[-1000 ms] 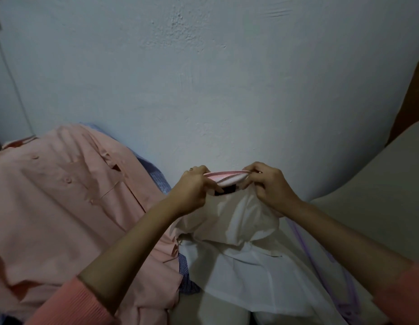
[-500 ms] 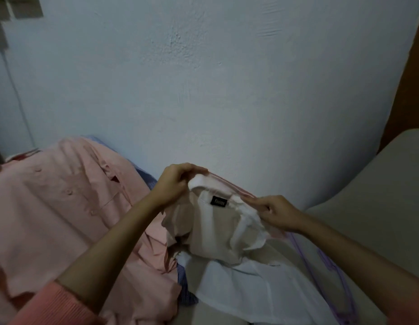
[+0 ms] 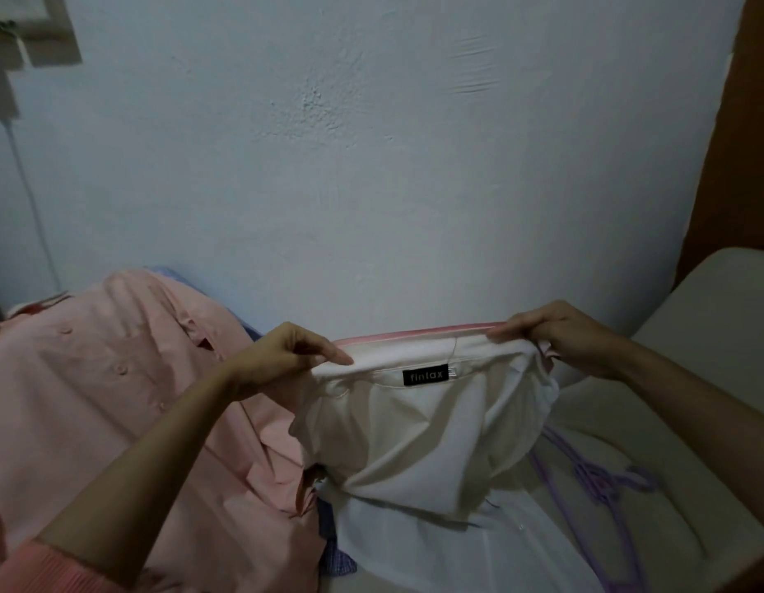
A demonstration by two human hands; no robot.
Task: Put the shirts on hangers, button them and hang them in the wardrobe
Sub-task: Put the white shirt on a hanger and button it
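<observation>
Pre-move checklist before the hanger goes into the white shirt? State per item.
1. Left hand pinches the collar: ok.
2. Right hand pinches the collar's other end: ok.
3. Collar stretched flat, label facing the camera: ok.
4. Hanger in hand: not ok; the purple hangers lie on the surface to the right, untouched.
5. White shirt unbuttoned so a hanger can enter: cannot tell, the front is bunched below.
6. White shirt free of the pink shirt: cannot tell; their edges meet at the lower left.
</observation>
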